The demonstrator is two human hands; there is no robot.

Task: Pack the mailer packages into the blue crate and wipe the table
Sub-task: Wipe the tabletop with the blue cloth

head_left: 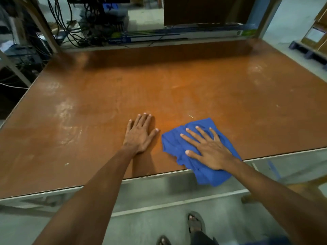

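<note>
A warehouse workroom: cable tangle point(77, 30), stacked cartons point(316, 36), concrete floor point(145, 225).

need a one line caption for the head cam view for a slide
Right hand presses a blue cloth flat at the brown table's near edge; left hand rests palm-down beside it.

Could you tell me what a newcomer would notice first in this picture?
Probably the crumpled bright blue cloth at the near edge of the large brown wooden table, partly hanging over it, with the right hand pressed flat on top. Just left of it, the left hand rests palm-down on bare wood.
</note>
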